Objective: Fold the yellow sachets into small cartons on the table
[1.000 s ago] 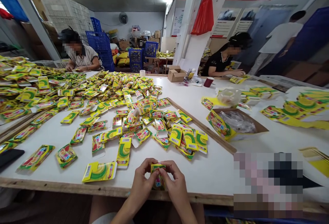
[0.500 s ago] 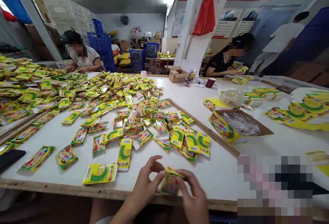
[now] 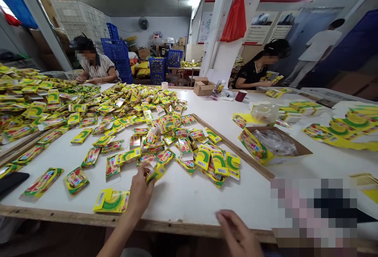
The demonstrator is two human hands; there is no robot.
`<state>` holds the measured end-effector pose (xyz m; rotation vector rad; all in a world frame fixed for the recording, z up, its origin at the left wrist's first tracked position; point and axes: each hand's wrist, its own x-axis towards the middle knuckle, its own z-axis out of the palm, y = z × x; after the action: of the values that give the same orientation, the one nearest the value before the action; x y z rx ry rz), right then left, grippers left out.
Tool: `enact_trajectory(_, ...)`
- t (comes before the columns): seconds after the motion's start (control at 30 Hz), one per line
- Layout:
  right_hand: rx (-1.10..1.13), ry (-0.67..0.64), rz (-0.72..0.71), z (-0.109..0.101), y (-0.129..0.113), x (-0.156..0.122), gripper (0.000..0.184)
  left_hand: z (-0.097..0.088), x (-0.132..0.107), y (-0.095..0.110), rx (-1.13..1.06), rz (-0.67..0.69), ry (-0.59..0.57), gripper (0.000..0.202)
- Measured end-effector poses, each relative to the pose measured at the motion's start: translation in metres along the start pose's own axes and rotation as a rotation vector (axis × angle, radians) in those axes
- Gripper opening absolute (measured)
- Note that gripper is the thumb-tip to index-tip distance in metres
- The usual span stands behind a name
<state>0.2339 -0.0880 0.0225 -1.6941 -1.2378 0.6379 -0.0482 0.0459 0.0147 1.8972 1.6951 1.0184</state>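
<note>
My left hand (image 3: 140,189) reaches forward over the white table (image 3: 189,198) and is pinched on a flat yellow-green packet (image 3: 155,171) at the near edge of the pile. My right hand (image 3: 238,233) hovers low at the table's front edge with its fingers loosely curled and nothing visible in them; it is blurred. A large spread of yellow-green packets (image 3: 165,135) covers the middle and left of the table. One flat packet (image 3: 111,200) lies just left of my left hand.
A wooden strip (image 3: 233,146) runs diagonally across the table. Right of it stands an open cardboard box (image 3: 276,143) with clear bags. Two seated people work at the far side, one at the left (image 3: 94,66) and one at the right (image 3: 256,68). A dark object (image 3: 12,180) lies at the left edge.
Both hands held one folded packet at the front edge. Now that packet is gone from them, the left hand has reached forward and taken a packet from the pile, and the right hand has dropped lower right.
</note>
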Motion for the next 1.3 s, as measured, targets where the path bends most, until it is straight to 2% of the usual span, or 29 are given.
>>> enact_trajectory(0.07, 0.213, -0.088, 0.031, 0.041, -0.020, 0.009, 0.037, -0.004, -0.009, 0.014, -0.107, 0.182, -0.035, 0.025)
enact_trajectory(0.13, 0.450, -0.150, 0.094, 0.068, -0.034, 0.018, 0.049, -0.009, -0.019, 0.027, -0.179, 0.382, -0.124, 0.022)
enact_trajectory(0.2, 0.642, -0.255, 0.160, 0.082, -0.041, 0.024, 0.055, -0.010, -0.028, 0.037, -0.246, 0.513, -0.224, 0.028)
enact_trajectory(0.27, 0.752, -0.370, 0.196, 0.088, -0.046, 0.026, 0.052, -0.006, -0.037, 0.043, -0.307, 0.546, -0.261, 0.031)
enact_trajectory(0.33, 0.795, -0.379, 0.186, 0.091, -0.048, 0.026, 0.049, 0.002, -0.043, 0.046, -0.368, 0.473, -0.192, 0.030)
enact_trajectory(0.43, 0.775, -0.218, 0.095, 0.097, -0.045, 0.024, 0.046, 0.017, -0.048, 0.046, -0.542, 0.208, -0.035, 0.029)
enact_trajectory(0.5, 0.710, -0.142, 0.018, 0.101, -0.040, 0.022, 0.042, 0.025, -0.049, 0.045, -0.680, 0.064, -0.079, 0.037)
enact_trajectory(0.57, 0.623, -0.134, -0.036, 0.104, -0.036, 0.019, 0.037, 0.031, -0.048, 0.042, -0.761, -0.001, -0.191, 0.035)
enact_trajectory(0.63, 0.526, -0.152, -0.075, 0.105, -0.032, 0.016, 0.034, 0.033, -0.046, 0.038, -0.786, -0.028, -0.259, 0.030)
enact_trajectory(0.77, 0.377, -0.149, -0.124, 0.102, -0.027, 0.015, 0.035, 0.030, -0.040, 0.034, -0.793, -0.038, -0.310, 0.031)
enact_trajectory(0.83, 0.343, -0.164, -0.144, 0.097, -0.026, 0.019, 0.034, 0.028, -0.037, 0.036, -0.755, 0.008, -0.351, 0.028)
enact_trajectory(0.93, 0.295, -0.242, -0.185, 0.089, -0.029, 0.028, 0.021, 0.026, -0.032, 0.044, -0.689, 0.100, -0.387, 0.022)
enact_trajectory(1.0, 0.251, -0.240, -0.212, 0.084, -0.034, 0.034, 0.015, 0.028, -0.031, 0.049, -0.656, 0.134, -0.372, 0.023)
enact_trajectory(1.07, 0.227, -0.184, -0.241, 0.083, -0.037, 0.039, 0.020, 0.031, -0.031, 0.051, -0.644, 0.146, -0.339, 0.023)
enact_trajectory(1.2, 0.297, -0.047, -0.219, 0.087, -0.036, 0.041, 0.021, 0.041, -0.036, 0.049, -0.782, 0.064, -0.252, 0.020)
enact_trajectory(1.3, 0.282, -0.086, -0.257, 0.088, -0.034, 0.039, 0.020, 0.042, -0.040, 0.049, -0.804, 0.052, -0.241, 0.020)
